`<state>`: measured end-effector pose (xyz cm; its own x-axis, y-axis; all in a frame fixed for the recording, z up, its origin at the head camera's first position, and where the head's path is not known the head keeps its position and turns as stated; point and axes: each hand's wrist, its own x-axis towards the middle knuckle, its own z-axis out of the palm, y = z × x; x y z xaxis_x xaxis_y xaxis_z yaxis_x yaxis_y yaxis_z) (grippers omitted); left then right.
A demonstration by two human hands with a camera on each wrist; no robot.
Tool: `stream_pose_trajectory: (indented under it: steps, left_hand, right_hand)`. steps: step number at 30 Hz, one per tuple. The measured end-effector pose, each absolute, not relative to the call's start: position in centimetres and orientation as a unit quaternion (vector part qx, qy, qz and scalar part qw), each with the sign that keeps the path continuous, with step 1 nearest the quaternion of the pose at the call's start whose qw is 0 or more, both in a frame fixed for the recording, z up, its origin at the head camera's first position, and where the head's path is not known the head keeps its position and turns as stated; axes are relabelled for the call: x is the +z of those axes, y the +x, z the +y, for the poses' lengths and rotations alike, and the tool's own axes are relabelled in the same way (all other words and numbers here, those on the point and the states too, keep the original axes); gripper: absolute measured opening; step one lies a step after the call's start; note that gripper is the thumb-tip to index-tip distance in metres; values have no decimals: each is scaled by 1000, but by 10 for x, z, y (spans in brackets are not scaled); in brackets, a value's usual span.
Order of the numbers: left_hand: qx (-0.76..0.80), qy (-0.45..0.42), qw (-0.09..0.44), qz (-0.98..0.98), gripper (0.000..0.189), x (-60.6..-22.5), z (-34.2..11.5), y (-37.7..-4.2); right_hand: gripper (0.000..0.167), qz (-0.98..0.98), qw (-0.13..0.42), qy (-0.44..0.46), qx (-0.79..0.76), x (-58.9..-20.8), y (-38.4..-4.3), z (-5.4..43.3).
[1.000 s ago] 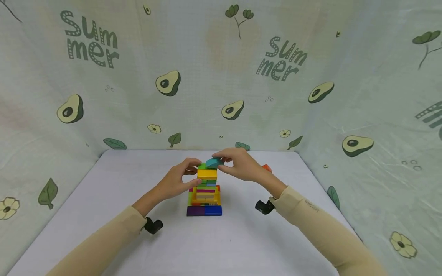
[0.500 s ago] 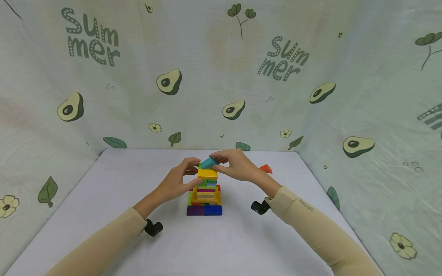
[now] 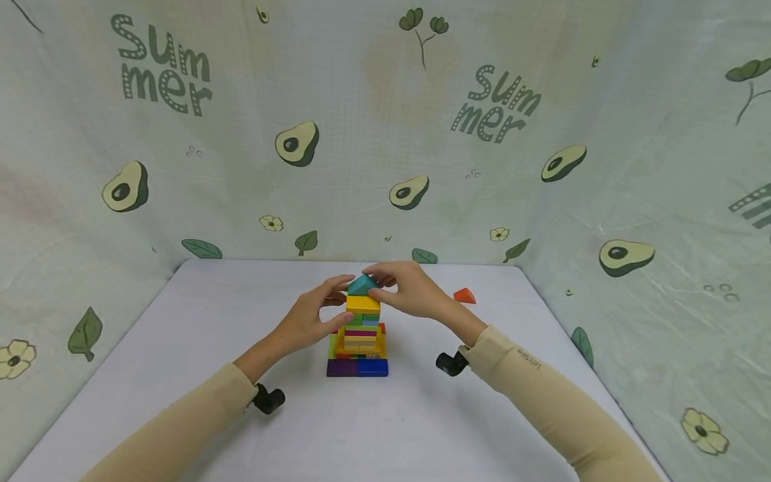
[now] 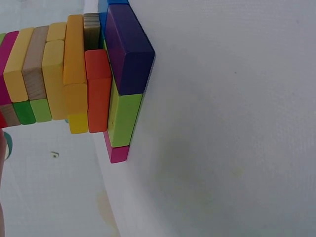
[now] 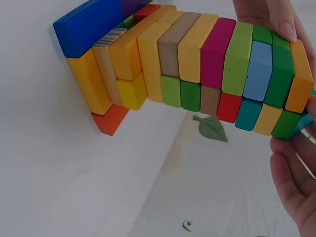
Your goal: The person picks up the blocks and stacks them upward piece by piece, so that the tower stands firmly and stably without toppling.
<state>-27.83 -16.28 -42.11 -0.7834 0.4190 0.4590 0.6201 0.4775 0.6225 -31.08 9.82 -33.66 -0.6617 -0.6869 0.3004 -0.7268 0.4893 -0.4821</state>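
Note:
A tall tower of coloured wooden blocks point(image 3: 363, 304) stands mid-table on a wider base with purple point(image 3: 342, 368) and blue point(image 3: 372, 367) blocks in front. At its top sits a turquoise triangular block point(image 3: 363, 286), peak up, over a yellow block. My right hand point(image 3: 409, 289) pinches this triangle from the right between thumb and fingers. From the left, my left hand point(image 3: 307, 316) cups the upper tower, thumb low at the green layer and fingertips up by the triangle. The right wrist view shows stacked layers point(image 5: 217, 54) sideways; the left wrist view shows the lower ones point(image 4: 54, 74).
An orange-red wedge block point(image 3: 464, 296) lies on the white table point(image 3: 397, 428) behind the right forearm. Patterned cloth point(image 3: 355, 147) rises at the back and both sides. A small black device point(image 3: 269, 399) hangs at each wrist.
My right hand has moved slightly left with the turquoise triangular block, turning it from tilted to level on the tower top. My left hand stays at the tower, nearly unmoved.

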Motion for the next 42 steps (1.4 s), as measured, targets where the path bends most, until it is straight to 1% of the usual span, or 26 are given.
stream_pose_trajectory:
  steps: [10, 15, 18, 23, 28, 35, 42]
  left_hand:
    - [-406, -309, 122, -851, 71, -421, -162, -278]
    - [-405, -309, 122, -852, 69, -420, -162, -277]
    - [-404, -308, 122, -853, 69, -421, -162, -278]
    - [-400, -300, 122, -857, 68, -421, -161, -278]
    - [-399, -297, 121, -859, 67, -421, -162, -278]
    - [-397, -303, 124, -857, 67, -421, -163, -279]
    - [-395, -301, 124, -859, 67, -423, -162, -281]
  right_hand:
    - [40, -859, 36, 417, 296, -339, -313, 99]
    - [49, -864, 27, 413, 287, -336, -314, 105]
    - [52, -869, 34, 408, 278, -331, -316, 117]
    - [51, -882, 45, 389, 262, -329, -328, 152]
    - [52, -903, 42, 344, 254, -349, -354, 200]
    - [52, -935, 14, 254, 247, -400, -390, 262]
    - [49, -949, -18, 184, 257, -439, -406, 295]
